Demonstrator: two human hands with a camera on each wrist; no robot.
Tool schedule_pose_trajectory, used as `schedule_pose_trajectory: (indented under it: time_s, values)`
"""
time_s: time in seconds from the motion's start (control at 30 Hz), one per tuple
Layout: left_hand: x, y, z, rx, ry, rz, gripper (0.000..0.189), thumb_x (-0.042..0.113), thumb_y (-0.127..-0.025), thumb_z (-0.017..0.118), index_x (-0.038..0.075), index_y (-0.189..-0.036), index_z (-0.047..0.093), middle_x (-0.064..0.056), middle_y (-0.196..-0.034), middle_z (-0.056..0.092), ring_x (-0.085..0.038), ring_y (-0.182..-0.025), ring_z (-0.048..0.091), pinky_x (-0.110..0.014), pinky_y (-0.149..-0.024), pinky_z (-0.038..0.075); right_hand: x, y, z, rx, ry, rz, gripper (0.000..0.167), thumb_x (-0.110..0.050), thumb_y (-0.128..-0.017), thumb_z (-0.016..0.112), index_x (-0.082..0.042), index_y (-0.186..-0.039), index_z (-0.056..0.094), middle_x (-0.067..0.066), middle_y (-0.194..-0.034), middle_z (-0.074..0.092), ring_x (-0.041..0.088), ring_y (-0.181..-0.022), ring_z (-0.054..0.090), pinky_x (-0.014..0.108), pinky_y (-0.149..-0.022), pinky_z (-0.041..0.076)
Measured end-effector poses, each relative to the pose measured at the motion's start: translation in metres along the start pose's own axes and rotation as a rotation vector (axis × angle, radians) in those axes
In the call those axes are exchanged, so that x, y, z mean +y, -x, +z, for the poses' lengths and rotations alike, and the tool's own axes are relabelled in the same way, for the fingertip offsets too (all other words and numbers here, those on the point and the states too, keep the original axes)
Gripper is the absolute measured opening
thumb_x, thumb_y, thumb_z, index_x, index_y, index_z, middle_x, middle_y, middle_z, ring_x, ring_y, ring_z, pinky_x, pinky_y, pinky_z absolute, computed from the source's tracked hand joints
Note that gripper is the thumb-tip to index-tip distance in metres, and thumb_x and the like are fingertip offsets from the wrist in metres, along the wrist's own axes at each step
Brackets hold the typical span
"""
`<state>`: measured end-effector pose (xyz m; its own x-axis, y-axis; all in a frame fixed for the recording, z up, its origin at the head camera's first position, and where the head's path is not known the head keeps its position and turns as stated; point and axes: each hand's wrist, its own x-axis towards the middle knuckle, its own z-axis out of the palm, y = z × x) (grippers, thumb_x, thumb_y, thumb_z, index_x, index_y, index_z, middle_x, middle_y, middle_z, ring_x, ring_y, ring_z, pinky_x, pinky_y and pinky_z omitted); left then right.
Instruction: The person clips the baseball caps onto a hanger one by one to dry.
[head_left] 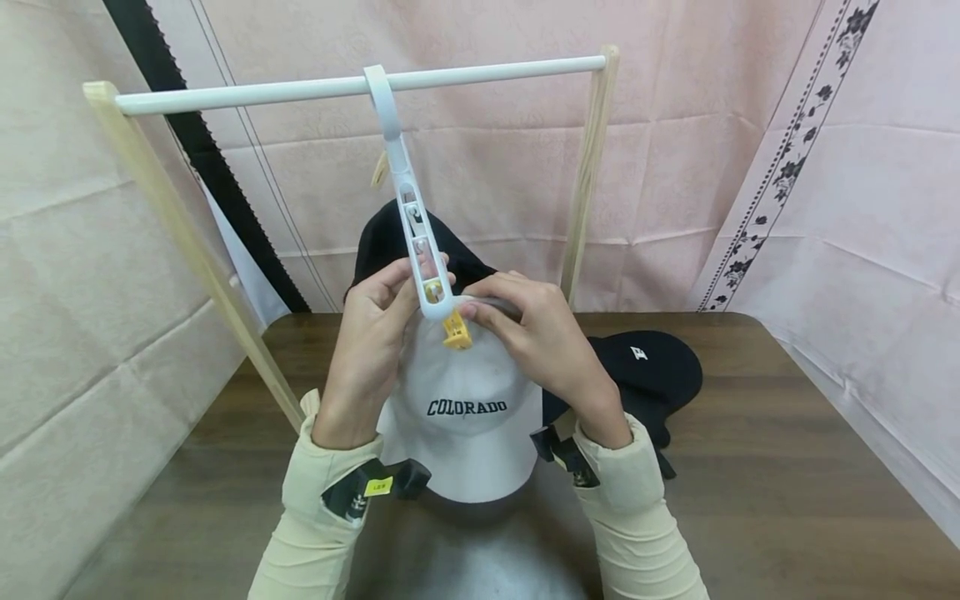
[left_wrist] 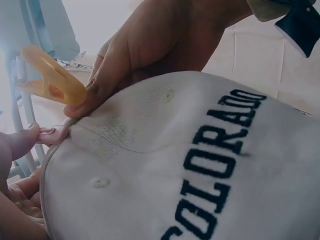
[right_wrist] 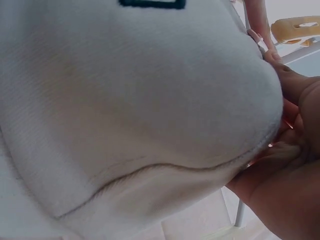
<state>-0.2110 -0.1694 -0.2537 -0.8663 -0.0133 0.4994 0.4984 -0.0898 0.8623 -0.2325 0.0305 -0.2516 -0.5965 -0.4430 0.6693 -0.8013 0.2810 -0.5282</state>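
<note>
A white cap [head_left: 465, 450] with COLORADO across its front hangs brim down between my hands. My left hand [head_left: 378, 333] pinches a small pink clip [left_wrist: 52, 134] at the cap's top edge. From the other side my right hand [head_left: 536, 333] holds that edge, its thumb on the outside. A yellow clip [head_left: 457, 332] dangles close to the right thumb. Both clips are by the lower end of a light blue clip hanger [head_left: 405, 187], which is hooked over a white rod [head_left: 300, 92]. In the right wrist view, the cap's pale cloth partly hides the right fingers [right_wrist: 295, 120].
A black cap [head_left: 382, 242] hangs behind the hanger. Another black cap [head_left: 652, 375] lies on the wooden table [head_left: 780, 467] at right. Wooden posts [head_left: 180, 225] carry the rod at both ends. Pale cloth [head_left: 690, 167] covers the back and sides.
</note>
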Motion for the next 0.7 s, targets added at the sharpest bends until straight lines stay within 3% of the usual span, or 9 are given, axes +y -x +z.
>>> schedule_pose_trajectory:
  time_s: [0.23, 0.47, 0.57, 0.7]
  values:
    - [-0.0007, -0.0008, -0.0022, 0.004, 0.007, -0.056, 0.034, 0.014, -0.106, 0.064, -0.006, -0.133, 0.065, -0.007, -0.121, 0.073, -0.019, -0.118, 0.062, -0.033, -0.11, 0.046, 0.004, 0.0001, -0.0019, -0.022, -0.02, 0.037, 0.018, -0.014, -0.1, 0.073, -0.003, -0.114, 0.077, 0.006, -0.106, 0.074, 0.018, -0.095, 0.066, 0.037, -0.085, 0.058]
    - [0.0008, 0.0007, -0.0086, -0.041, -0.021, -0.095, 0.041, 0.015, -0.104, 0.066, -0.004, -0.14, 0.061, -0.012, -0.129, 0.07, -0.022, -0.119, 0.061, -0.033, -0.107, 0.047, 0.0052, 0.0004, -0.0061, -0.085, -0.044, 0.069, 0.021, -0.017, -0.105, 0.066, -0.003, -0.119, 0.074, 0.006, -0.112, 0.073, 0.018, -0.099, 0.067, 0.041, -0.09, 0.058]
    - [0.0001, 0.0009, -0.009, -0.038, -0.045, -0.083, 0.043, 0.02, -0.102, 0.071, -0.001, -0.139, 0.063, -0.012, -0.128, 0.071, -0.023, -0.119, 0.063, -0.033, -0.104, 0.048, 0.0053, 0.0012, -0.0074, -0.083, -0.079, 0.059, 0.047, -0.043, -0.109, 0.052, -0.003, -0.126, 0.071, 0.007, -0.117, 0.072, 0.019, -0.103, 0.067, 0.042, -0.093, 0.058]
    - [-0.0021, 0.0009, -0.0061, -0.024, -0.067, -0.065, 0.043, 0.027, -0.1, 0.075, 0.003, -0.135, 0.067, -0.009, -0.124, 0.074, -0.02, -0.114, 0.066, -0.03, -0.098, 0.052, 0.003, 0.0025, -0.0082, -0.035, -0.129, 0.014, 0.086, -0.076, -0.098, 0.033, -0.005, -0.131, 0.069, 0.007, -0.119, 0.071, 0.019, -0.106, 0.067, 0.044, -0.096, 0.056]
